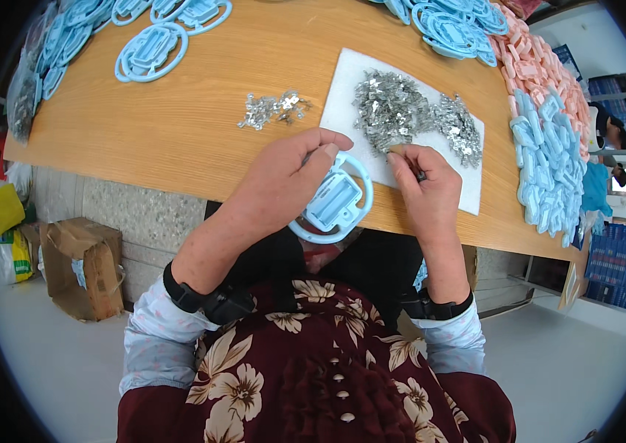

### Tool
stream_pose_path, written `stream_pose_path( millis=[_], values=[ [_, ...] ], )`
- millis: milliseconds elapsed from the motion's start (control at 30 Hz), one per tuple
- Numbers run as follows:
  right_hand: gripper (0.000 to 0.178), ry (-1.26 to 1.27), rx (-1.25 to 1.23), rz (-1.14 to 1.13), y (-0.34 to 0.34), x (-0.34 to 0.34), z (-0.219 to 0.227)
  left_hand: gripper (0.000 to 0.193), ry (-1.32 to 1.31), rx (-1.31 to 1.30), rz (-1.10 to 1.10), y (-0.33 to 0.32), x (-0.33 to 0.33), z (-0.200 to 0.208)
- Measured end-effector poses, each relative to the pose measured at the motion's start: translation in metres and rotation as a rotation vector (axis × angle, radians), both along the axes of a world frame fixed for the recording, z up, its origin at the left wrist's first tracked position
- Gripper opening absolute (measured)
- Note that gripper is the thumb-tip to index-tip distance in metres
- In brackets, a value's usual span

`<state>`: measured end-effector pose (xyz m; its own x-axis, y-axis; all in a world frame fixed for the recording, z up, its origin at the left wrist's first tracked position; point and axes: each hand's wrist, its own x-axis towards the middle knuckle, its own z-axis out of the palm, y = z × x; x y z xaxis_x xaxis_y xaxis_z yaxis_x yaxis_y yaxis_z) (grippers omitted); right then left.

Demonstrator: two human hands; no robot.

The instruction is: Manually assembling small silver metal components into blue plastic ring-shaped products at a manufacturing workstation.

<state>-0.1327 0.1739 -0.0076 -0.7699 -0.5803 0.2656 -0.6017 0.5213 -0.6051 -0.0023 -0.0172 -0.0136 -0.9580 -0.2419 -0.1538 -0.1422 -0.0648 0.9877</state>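
My left hand is closed on the upper left rim of a light blue plastic toy steering wheel. The wheel is tilted at the table's front edge, and a rectangular hollow shows in its middle. My right hand is pinched at the near edge of a heap of small silvery metal clips. A bit of something dark shows among its curled fingers, too small to make out. Beneath the heap lies a white foam sheet.
A smaller group of metal clips lies on the wooden table. More blue wheels are at the back left, with others at the back right. Pink plastic parts and blue plastic parts are piled along the right edge. A cardboard box stands on the floor.
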Motion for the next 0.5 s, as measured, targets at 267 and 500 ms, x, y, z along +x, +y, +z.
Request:
stream_pose_path(
  millis=[267,500],
  values=[
    [0.014,-0.441,-0.281,0.043,0.001,0.002,0.022,0.029,-0.02,-0.059,-0.123,0.017,-0.019,0.019],
    [0.012,-0.486,-0.348,0.101,0.006,0.007,0.027,0.022,0.048,-0.148,-0.138,0.022,-0.03,0.016]
  ],
)
